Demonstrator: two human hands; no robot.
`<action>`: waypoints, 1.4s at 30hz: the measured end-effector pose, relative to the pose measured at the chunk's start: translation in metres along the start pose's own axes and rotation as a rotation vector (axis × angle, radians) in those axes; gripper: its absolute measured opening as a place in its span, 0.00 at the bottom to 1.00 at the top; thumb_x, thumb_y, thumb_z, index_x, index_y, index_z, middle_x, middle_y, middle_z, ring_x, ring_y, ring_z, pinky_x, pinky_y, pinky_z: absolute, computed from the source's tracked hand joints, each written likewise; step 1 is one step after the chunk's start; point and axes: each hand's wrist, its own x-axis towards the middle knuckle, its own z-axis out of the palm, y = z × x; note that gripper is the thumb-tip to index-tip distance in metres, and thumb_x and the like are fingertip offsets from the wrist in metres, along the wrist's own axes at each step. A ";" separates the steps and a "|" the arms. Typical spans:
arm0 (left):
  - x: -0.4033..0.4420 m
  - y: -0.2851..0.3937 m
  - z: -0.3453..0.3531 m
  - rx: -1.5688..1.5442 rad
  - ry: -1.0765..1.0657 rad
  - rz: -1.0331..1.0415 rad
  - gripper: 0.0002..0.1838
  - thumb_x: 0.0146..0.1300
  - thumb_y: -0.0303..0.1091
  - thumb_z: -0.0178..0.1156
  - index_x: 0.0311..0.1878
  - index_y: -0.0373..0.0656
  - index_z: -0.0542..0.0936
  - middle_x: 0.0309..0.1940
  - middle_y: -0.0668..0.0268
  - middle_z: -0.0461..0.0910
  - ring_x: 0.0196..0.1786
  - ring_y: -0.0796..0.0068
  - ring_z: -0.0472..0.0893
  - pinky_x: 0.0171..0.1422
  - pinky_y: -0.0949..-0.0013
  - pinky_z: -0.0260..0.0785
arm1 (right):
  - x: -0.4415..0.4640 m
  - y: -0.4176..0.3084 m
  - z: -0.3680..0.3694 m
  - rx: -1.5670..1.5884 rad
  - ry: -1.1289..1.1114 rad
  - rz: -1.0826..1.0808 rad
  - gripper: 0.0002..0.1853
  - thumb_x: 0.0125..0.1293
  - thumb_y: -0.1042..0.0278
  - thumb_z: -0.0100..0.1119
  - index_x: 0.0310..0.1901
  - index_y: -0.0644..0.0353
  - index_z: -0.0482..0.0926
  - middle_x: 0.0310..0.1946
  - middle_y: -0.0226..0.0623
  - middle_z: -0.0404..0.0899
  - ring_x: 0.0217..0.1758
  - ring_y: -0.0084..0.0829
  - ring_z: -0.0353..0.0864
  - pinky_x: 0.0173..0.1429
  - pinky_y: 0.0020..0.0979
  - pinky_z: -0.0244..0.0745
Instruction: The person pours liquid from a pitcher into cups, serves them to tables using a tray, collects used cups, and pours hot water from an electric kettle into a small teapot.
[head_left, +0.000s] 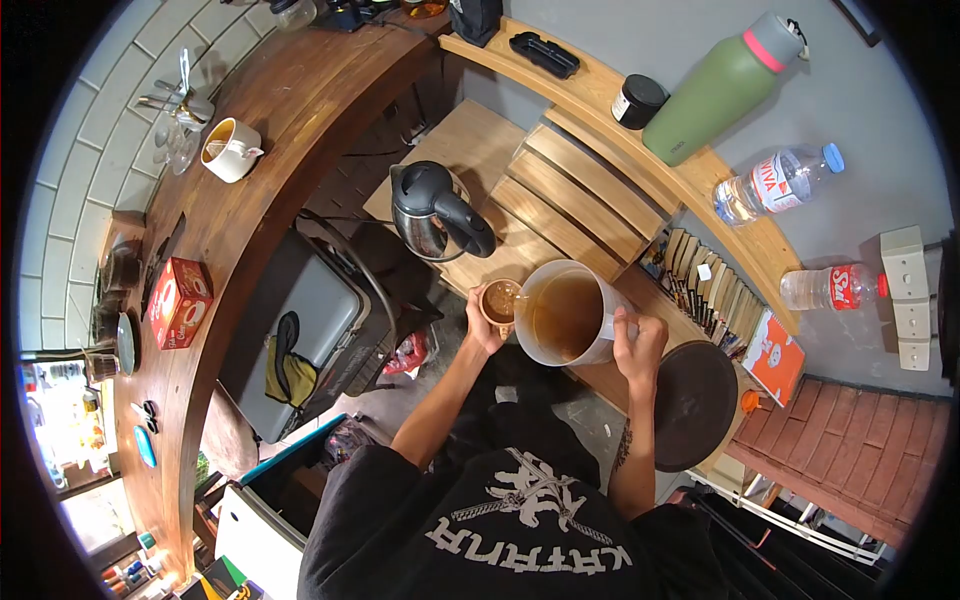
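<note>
your left grip clasped a small round brown cup, your right grip a large whitish cylindrical pitcher.

tilted pale pitcher beside brown cup

A loose black T-shirt with short sleeves bears white lettering reading KATANA and a white crossed design; a dark tattoo marks the right forearm.
</note>
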 end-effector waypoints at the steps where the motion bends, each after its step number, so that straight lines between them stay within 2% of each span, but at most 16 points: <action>1: -0.001 0.000 0.000 -0.003 -0.001 -0.012 0.32 0.65 0.64 0.37 0.50 0.49 0.78 0.41 0.65 0.82 0.36 0.69 0.81 0.29 0.69 0.71 | 0.000 -0.001 -0.001 -0.009 -0.002 -0.028 0.20 0.62 0.57 0.61 0.25 0.70 0.83 0.15 0.54 0.75 0.21 0.50 0.77 0.29 0.43 0.67; 6: -0.004 0.002 0.004 0.010 -0.017 -0.025 0.32 0.65 0.65 0.36 0.50 0.49 0.78 0.40 0.66 0.82 0.36 0.69 0.81 0.28 0.69 0.71 | 0.001 -0.003 -0.004 -0.013 -0.003 -0.047 0.20 0.65 0.59 0.59 0.25 0.71 0.83 0.15 0.53 0.74 0.19 0.46 0.76 0.28 0.41 0.65; 8: -0.004 0.001 0.005 0.024 -0.028 -0.032 0.32 0.65 0.65 0.36 0.50 0.48 0.78 0.40 0.65 0.82 0.36 0.69 0.81 0.28 0.69 0.71 | 0.001 -0.003 -0.005 0.021 0.033 0.000 0.19 0.60 0.59 0.63 0.22 0.70 0.82 0.15 0.55 0.74 0.21 0.53 0.77 0.29 0.44 0.67; 12: -0.008 0.002 0.017 0.038 -0.071 -0.031 0.31 0.66 0.63 0.36 0.49 0.48 0.77 0.40 0.64 0.82 0.35 0.68 0.81 0.29 0.67 0.72 | -0.001 0.021 -0.016 0.046 -0.048 0.090 0.20 0.61 0.60 0.62 0.22 0.72 0.80 0.15 0.55 0.74 0.20 0.52 0.76 0.28 0.42 0.66; 17: -0.012 -0.003 0.037 0.029 -0.044 -0.048 0.30 0.68 0.61 0.37 0.50 0.46 0.77 0.40 0.62 0.82 0.35 0.66 0.82 0.33 0.63 0.75 | -0.002 0.044 -0.034 0.293 0.049 0.120 0.21 0.64 0.62 0.59 0.23 0.74 0.78 0.13 0.47 0.71 0.19 0.35 0.73 0.30 0.39 0.66; 19: -0.024 0.000 0.051 -0.011 -0.289 -0.112 0.30 0.68 0.61 0.38 0.50 0.45 0.76 0.41 0.60 0.82 0.37 0.64 0.82 0.36 0.60 0.77 | -0.009 0.057 -0.039 0.307 0.080 0.181 0.21 0.66 0.61 0.58 0.25 0.75 0.79 0.14 0.42 0.72 0.22 0.28 0.72 0.31 0.37 0.66; 20: -0.030 -0.006 0.069 0.053 -0.085 -0.070 0.32 0.66 0.64 0.36 0.48 0.44 0.76 0.33 0.57 0.81 0.23 0.64 0.80 0.19 0.70 0.68 | -0.013 0.069 -0.038 0.364 0.159 0.225 0.21 0.66 0.61 0.58 0.24 0.75 0.78 0.14 0.40 0.72 0.22 0.28 0.71 0.31 0.37 0.65; 21: -0.037 -0.011 0.079 0.064 -0.082 -0.071 0.32 0.66 0.64 0.36 0.48 0.44 0.76 0.33 0.57 0.81 0.23 0.64 0.80 0.19 0.70 0.68 | -0.017 0.078 -0.040 0.424 0.237 0.272 0.21 0.66 0.61 0.58 0.23 0.74 0.76 0.14 0.37 0.71 0.22 0.27 0.70 0.30 0.37 0.64; 23: -0.044 -0.017 0.092 0.053 -0.116 -0.017 0.33 0.66 0.64 0.35 0.48 0.43 0.75 0.32 0.56 0.81 0.23 0.64 0.80 0.17 0.72 0.67 | -0.020 0.100 -0.048 0.540 0.144 0.261 0.23 0.67 0.59 0.57 0.20 0.69 0.70 0.14 0.33 0.68 0.21 0.26 0.65 0.28 0.36 0.59; 26: -0.049 -0.032 0.105 0.104 -0.114 0.041 0.35 0.67 0.65 0.34 0.50 0.42 0.75 0.36 0.54 0.82 0.26 0.63 0.82 0.21 0.71 0.73 | -0.028 0.133 -0.046 0.570 0.350 0.241 0.22 0.68 0.60 0.57 0.16 0.54 0.64 0.13 0.20 0.61 0.15 0.13 0.58 0.18 0.24 0.46; 29: -0.059 -0.047 0.104 0.128 -0.017 0.097 0.36 0.67 0.66 0.34 0.52 0.42 0.74 0.40 0.52 0.82 0.29 0.60 0.84 0.23 0.70 0.76 | -0.036 0.142 -0.060 0.696 0.260 0.280 0.22 0.68 0.59 0.56 0.17 0.54 0.64 0.13 0.21 0.61 0.15 0.13 0.59 0.17 0.25 0.46; 32: -0.081 -0.064 0.098 0.093 -0.151 0.123 0.38 0.67 0.68 0.34 0.55 0.40 0.73 0.40 0.49 0.82 0.29 0.58 0.84 0.23 0.68 0.75 | -0.052 0.165 -0.066 0.820 0.155 0.426 0.22 0.69 0.55 0.53 0.18 0.54 0.65 0.14 0.23 0.64 0.15 0.16 0.60 0.19 0.25 0.50; 37: -0.125 -0.103 0.104 0.081 -0.137 0.224 0.40 0.67 0.69 0.33 0.57 0.39 0.73 0.41 0.48 0.81 0.27 0.58 0.82 0.22 0.71 0.74 | -0.062 0.171 -0.076 0.902 0.110 0.443 0.23 0.70 0.54 0.52 0.19 0.56 0.67 0.17 0.24 0.66 0.17 0.17 0.61 0.21 0.26 0.53; 39: -0.142 -0.116 0.109 0.042 -0.202 0.186 0.36 0.68 0.66 0.36 0.54 0.40 0.73 0.40 0.48 0.82 0.29 0.56 0.84 0.27 0.65 0.80 | -0.066 0.171 -0.078 0.906 0.072 0.438 0.22 0.70 0.55 0.53 0.19 0.57 0.68 0.18 0.24 0.66 0.19 0.17 0.61 0.22 0.27 0.54; 41: -0.157 -0.131 0.124 0.061 -0.117 0.214 0.37 0.68 0.66 0.36 0.54 0.38 0.73 0.40 0.47 0.81 0.28 0.56 0.84 0.26 0.66 0.80 | -0.062 0.168 -0.079 0.823 0.103 0.465 0.23 0.71 0.55 0.51 0.20 0.62 0.70 0.19 0.29 0.67 0.23 0.22 0.68 0.28 0.32 0.61; 42: -0.163 -0.140 0.128 0.054 -0.149 0.196 0.37 0.68 0.66 0.36 0.54 0.37 0.73 0.41 0.47 0.81 0.29 0.56 0.84 0.27 0.66 0.80 | -0.062 0.168 -0.082 0.696 0.154 0.323 0.18 0.70 0.59 0.53 0.30 0.67 0.74 0.27 0.37 0.73 0.34 0.31 0.74 0.40 0.37 0.68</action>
